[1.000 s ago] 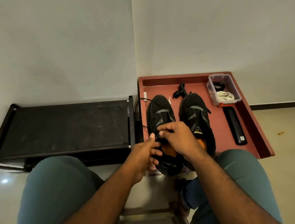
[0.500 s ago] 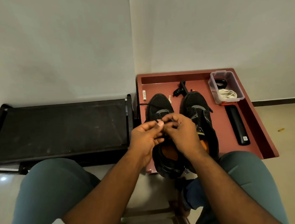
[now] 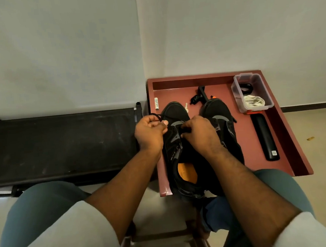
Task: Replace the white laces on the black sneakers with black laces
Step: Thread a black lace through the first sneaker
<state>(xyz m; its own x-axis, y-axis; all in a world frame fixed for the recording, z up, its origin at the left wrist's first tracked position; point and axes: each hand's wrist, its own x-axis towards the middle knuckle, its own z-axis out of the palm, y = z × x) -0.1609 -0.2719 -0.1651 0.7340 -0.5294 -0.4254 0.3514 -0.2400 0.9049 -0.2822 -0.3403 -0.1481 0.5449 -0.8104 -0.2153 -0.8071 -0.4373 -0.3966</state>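
Since half a second before, the hands had drawn apart: the left hand [image 3: 150, 131] had swung out toward 9 o'clock, off the left sneaker [image 3: 176, 141], pulling a black lace [image 3: 156, 115] with it. Its fingers were curled tight round that lace, knuckles up, the loop showing above the fist at 12 o'clock. The right hand [image 3: 200, 133] stayed over the sneaker's eyelets, fingertips pinching what looked like the lace's other run, though the pinch itself was dark and hard to make out. Two black sneakers stood side by side on the red tray [image 3: 280, 133], the right sneaker [image 3: 222, 126] at 3 o'clock of the first and half hidden by the right forearm. One clear box [image 3: 251, 93] at the tray's 1 o'clock corner held a white bundle and something black. One black bar [image 3: 264, 136] lay below it. One small white tube [image 3: 156, 103] lay at 11 o'clock of the left sneaker.
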